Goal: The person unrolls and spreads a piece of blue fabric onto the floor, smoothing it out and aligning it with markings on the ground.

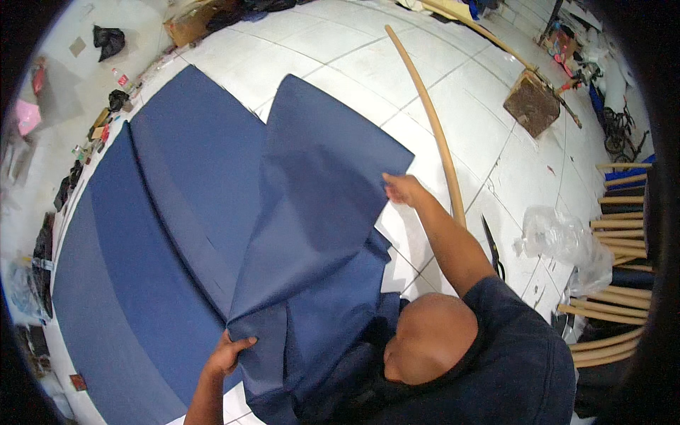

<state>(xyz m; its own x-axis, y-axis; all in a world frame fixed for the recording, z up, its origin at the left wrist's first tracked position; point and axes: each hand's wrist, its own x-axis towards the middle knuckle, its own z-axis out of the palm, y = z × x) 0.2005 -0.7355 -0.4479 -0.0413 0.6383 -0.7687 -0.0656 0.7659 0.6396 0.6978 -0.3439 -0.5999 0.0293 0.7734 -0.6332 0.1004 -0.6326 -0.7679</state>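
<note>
A large sheet of dark blue fabric (184,212) lies over the tiled floor on the left, with a dark raised fold running lengthwise through it. Its near right part is lifted as a loose flap (312,177). My right hand (401,190), arm stretched forward, pinches the flap's right edge below its corner. Lower down, my left hand (230,350) grips the fabric near the end of the dark fold, thumb on top. Between the hands the cloth hangs in soft creases, and more of it bunches up against my body.
A long curved wooden pole (428,110) lies right of the fabric. Black scissors (490,241) rest near my right elbow, with a clear plastic bag (567,248) beyond. Several wooden poles (623,234) are stacked at the right. A brown block (531,103) sits farther off.
</note>
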